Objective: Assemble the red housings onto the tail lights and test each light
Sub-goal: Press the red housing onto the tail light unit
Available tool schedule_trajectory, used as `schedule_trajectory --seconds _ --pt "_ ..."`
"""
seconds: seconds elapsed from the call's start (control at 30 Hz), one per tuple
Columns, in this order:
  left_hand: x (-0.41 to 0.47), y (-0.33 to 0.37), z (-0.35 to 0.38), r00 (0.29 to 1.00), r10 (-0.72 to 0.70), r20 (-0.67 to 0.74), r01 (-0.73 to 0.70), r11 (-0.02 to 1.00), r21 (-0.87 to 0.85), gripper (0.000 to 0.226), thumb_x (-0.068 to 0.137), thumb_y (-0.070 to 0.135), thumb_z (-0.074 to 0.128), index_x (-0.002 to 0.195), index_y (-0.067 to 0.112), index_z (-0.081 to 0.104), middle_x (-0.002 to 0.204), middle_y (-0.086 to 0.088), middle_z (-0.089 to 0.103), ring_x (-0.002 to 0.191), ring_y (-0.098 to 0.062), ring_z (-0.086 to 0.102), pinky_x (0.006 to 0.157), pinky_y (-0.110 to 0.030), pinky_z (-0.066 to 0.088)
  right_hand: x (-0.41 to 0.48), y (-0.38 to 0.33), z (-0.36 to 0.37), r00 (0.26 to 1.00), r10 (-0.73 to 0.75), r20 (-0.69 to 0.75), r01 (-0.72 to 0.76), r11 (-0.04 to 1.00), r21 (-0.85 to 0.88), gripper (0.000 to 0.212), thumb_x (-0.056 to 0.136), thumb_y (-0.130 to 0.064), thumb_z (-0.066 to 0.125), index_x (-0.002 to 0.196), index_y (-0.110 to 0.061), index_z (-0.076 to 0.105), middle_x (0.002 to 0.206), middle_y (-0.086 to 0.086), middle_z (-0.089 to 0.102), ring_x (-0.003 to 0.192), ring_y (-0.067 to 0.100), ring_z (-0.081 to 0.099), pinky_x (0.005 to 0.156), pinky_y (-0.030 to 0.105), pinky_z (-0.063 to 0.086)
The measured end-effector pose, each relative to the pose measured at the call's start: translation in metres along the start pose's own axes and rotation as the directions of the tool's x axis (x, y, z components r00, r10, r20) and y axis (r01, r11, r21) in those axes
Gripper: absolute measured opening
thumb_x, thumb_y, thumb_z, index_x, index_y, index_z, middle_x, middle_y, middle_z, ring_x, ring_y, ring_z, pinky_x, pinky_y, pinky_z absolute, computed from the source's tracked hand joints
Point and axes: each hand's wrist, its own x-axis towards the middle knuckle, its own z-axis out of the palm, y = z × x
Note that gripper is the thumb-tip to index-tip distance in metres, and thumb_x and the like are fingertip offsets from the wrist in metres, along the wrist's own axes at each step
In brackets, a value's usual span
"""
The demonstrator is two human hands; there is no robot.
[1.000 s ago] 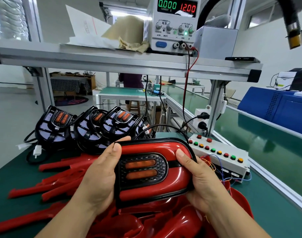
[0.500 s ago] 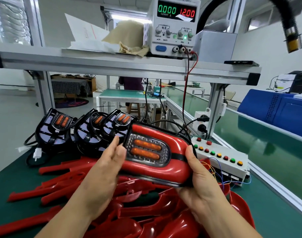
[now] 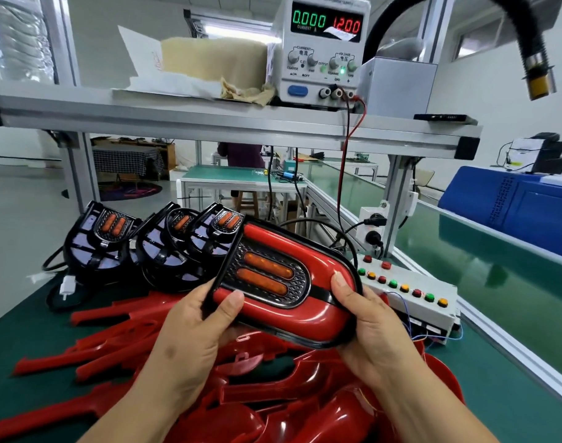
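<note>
I hold one tail light (image 3: pixel 308 302) with a red housing fitted over its black frame and two orange strips in the middle. My left hand (image 3: pixel 193 334) grips its left end, thumb on the red face. My right hand (image 3: pixel 372 324) grips its right end, thumb on the rounded edge. The light is tilted, left end raised toward the back. Below it lies a pile of loose red housings (image 3: pixel 177 394). Three bare black tail lights (image 3: pixel 107 238) lean in a row at the back left. A black cable runs from behind the held light.
A white button box (image 3: pixel 410 292) with red, green and yellow buttons sits right of the light. A power supply (image 3: pixel 324 49) on the upper shelf (image 3: pixel 209 119) reads 0.000 and 12.00, with red and black leads hanging down. A green conveyor (image 3: pixel 497 270) runs along the right.
The tail light has turned from lying level and facing me to a tilt, its left end lifted. My left thumb has moved from the top edge onto the red face.
</note>
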Motion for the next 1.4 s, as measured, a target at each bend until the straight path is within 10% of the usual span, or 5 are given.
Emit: schedule_trajectory --seconds 0.37,0.7,0.83,0.93,1.4 --pt "0.007 0.040 -0.030 0.996 -0.069 -0.061 0.065 0.996 -0.061 0.062 0.080 0.056 0.053 0.139 0.037 0.046 0.128 -0.005 0.066 0.107 -0.024 0.069 0.080 -0.033 0.058 0.022 -0.034 0.029 0.995 0.032 -0.097 -0.039 0.997 -0.071 0.038 0.090 -0.036 0.061 0.113 -0.005 0.063 0.091 0.015 0.075 0.073 0.027 0.073 0.058 0.037 0.058" --pt "-0.003 0.036 -0.046 0.942 -0.210 -0.260 0.308 0.848 0.431 0.020 0.093 0.049 0.053 0.090 0.043 0.071 0.100 0.010 0.074 0.088 -0.005 0.065 0.085 -0.035 0.047 0.015 0.008 0.044 0.960 0.229 -0.159 -0.270 0.906 -0.325 0.034 0.098 -0.037 0.053 0.100 -0.006 0.067 0.080 0.013 0.074 0.065 0.024 0.069 0.067 0.038 0.060" --pt "-0.001 0.031 -0.053 0.936 -0.107 -0.335 0.322 0.642 0.696 0.032 0.097 0.044 0.049 0.115 0.020 0.063 0.108 0.001 0.065 0.094 -0.015 0.055 0.083 -0.033 0.038 0.019 0.016 0.046 0.970 0.142 -0.195 -0.236 0.727 -0.644 0.039 0.098 -0.048 0.047 0.103 -0.015 0.067 0.099 0.006 0.073 0.089 0.022 0.068 0.087 0.038 0.055" --pt "-0.001 0.031 -0.053 0.944 -0.085 -0.320 0.310 0.562 0.766 0.029 0.099 0.039 0.048 0.104 0.016 0.064 0.098 0.000 0.067 0.091 -0.019 0.058 0.077 -0.036 0.039 0.019 0.014 0.047 0.980 0.053 -0.192 -0.194 0.477 -0.857 0.044 0.097 -0.053 0.041 0.092 -0.016 0.064 0.093 -0.003 0.068 0.083 0.011 0.062 0.068 0.021 0.046" --pt "0.001 0.031 -0.058 0.931 -0.062 -0.360 0.345 0.476 0.809 0.015 0.100 0.038 0.045 0.092 0.028 0.052 0.078 0.016 0.050 0.074 -0.007 0.043 0.074 -0.031 0.032 0.048 -0.033 -0.002 0.989 -0.116 -0.089 -0.077 0.104 -0.992 0.012 0.088 -0.020 0.065 0.083 -0.014 0.074 0.080 0.000 0.069 0.080 0.017 0.063 0.076 0.030 0.052"
